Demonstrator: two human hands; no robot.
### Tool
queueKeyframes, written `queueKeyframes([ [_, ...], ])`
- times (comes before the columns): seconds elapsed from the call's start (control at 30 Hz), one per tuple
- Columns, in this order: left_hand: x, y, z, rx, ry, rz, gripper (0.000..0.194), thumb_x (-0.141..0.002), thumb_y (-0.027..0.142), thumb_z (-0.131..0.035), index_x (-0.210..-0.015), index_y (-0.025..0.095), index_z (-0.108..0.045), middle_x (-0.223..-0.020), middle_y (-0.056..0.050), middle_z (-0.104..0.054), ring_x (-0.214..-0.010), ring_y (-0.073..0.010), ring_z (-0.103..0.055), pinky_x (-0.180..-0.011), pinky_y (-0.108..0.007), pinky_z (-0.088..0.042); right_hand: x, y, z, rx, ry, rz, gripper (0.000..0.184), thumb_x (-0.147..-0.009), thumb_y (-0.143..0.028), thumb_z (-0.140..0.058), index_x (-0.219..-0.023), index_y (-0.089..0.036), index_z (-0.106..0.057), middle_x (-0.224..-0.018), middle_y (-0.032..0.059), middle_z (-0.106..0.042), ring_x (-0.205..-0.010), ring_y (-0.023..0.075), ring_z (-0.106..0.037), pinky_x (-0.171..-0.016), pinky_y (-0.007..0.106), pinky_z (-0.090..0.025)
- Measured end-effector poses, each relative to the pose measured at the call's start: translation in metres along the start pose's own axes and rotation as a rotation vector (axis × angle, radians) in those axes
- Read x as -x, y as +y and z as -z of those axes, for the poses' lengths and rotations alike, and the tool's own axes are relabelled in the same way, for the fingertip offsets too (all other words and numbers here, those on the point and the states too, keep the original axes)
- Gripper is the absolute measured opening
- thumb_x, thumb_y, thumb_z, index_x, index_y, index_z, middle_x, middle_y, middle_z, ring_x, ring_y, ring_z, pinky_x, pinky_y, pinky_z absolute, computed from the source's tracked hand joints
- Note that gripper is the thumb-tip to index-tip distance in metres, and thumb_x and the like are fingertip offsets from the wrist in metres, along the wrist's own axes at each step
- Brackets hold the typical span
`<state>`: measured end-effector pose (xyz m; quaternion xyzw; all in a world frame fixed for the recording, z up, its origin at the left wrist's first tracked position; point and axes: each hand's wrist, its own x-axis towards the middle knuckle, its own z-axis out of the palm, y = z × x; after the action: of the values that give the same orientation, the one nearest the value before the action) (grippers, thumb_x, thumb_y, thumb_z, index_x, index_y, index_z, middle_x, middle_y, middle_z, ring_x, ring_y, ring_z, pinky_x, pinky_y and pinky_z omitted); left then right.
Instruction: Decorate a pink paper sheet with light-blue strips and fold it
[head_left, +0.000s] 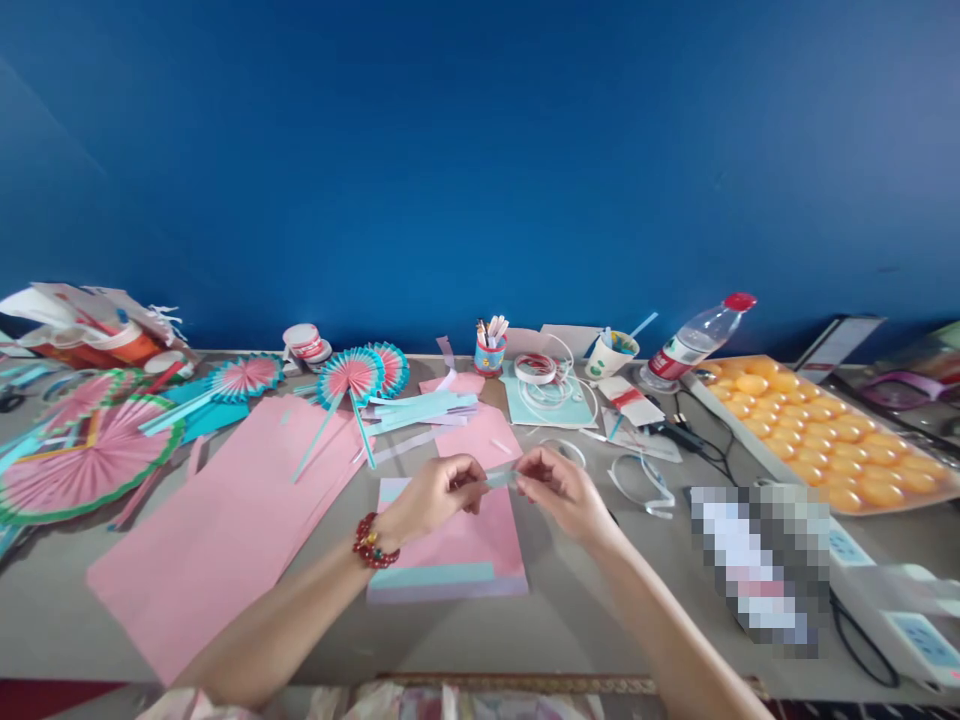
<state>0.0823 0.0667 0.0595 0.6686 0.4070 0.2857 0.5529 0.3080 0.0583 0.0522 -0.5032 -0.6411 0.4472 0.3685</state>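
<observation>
Above the table, my left hand (pixel 441 490) and my right hand (pixel 561 488) face each other with fingertips pinched. Between them runs a short pale strip (pixel 498 480), one end in each hand; I cannot tell whether it is tape or paper. Just below the hands lies a pink sheet (pixel 461 540) with a light blue and a lilac band along its near edge. My left forearm reaches over the corner of a larger stack of pink paper (pixel 217 530). Beyond the hands are a smaller pink paper (pixel 476 437) and a heap of blue and lilac paper strips (pixel 424 410).
Pleated paper fans (pixel 349 378) lie at the left and back. Along the blue wall stand a pen cup (pixel 490 357), a tape roll (pixel 535 369), a paper cup (pixel 611 355) and a tilted bottle (pixel 694 345). Glasses (pixel 642 485) and a power strip (pixel 919 640) are to the right.
</observation>
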Motion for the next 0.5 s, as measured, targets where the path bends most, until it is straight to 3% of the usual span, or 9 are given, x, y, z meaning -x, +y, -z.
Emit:
queueKeyframes([
  [0.1,0.002,0.0,-0.004,-0.07,-0.026,0.007,0.019,-0.091,0.033,-0.058,-0.079,0.018,-0.059,-0.066,0.0,-0.064,-0.06,-0.0122,-0.056,-0.06,-0.023,-0.044,0.002,0.001,-0.006,-0.026,-0.077,-0.002,0.024,-0.08,-0.038,-0.067,-0.096,-0.02,-0.063,-0.087,0.0028,-0.068,-0.068,0.0134,-0.057,-0.062,0.025,-0.045],
  [0.23,0.005,-0.006,-0.006,-0.208,-0.053,-0.007,0.018,-0.094,0.033,-0.055,-0.083,0.019,-0.059,-0.068,0.001,-0.067,-0.061,-0.0133,-0.061,-0.058,-0.022,-0.046,0.005,0.007,-0.011,0.035,-0.105,-0.056,0.023,-0.083,-0.041,-0.063,-0.073,-0.02,-0.062,-0.062,-0.0015,-0.059,-0.056,0.0117,-0.05,-0.055,0.024,-0.038],
  [0.37,0.0,-0.015,0.021,-0.494,0.03,-0.056,0.014,-0.094,0.023,-0.053,-0.088,0.019,-0.064,-0.071,0.0,-0.069,-0.064,-0.0158,-0.064,-0.063,-0.025,-0.05,0.005,0.02,-0.005,-0.059,-0.022,-0.113,0.025,-0.081,-0.045,-0.064,-0.073,-0.021,-0.061,-0.062,-0.0015,-0.06,-0.055,0.0119,-0.051,-0.055,0.025,-0.041],
  [0.43,-0.007,-0.02,0.042,-0.587,0.151,-0.079,0.019,-0.093,0.016,-0.048,-0.1,0.018,-0.066,-0.097,-0.007,-0.071,-0.088,-0.0221,-0.066,-0.082,-0.035,-0.051,0.005,0.028,-0.001,-0.107,0.022,-0.135,0.027,-0.08,-0.047,-0.065,-0.076,-0.021,-0.061,-0.066,-0.0001,-0.063,-0.055,0.0123,-0.053,-0.056,0.026,-0.043],
  [0.5,-0.013,-0.026,0.061,-0.702,0.293,-0.102,0.034,-0.091,0.007,-0.043,-0.116,0.019,-0.064,-0.129,-0.014,-0.06,-0.115,-0.0295,-0.057,-0.099,-0.046,-0.043,0.004,0.036,0.001,-0.115,0.045,-0.159,0.031,-0.077,-0.05,-0.066,-0.083,-0.02,-0.063,-0.068,0.0012,-0.065,-0.055,0.013,-0.056,-0.056,0.027,-0.045],
])
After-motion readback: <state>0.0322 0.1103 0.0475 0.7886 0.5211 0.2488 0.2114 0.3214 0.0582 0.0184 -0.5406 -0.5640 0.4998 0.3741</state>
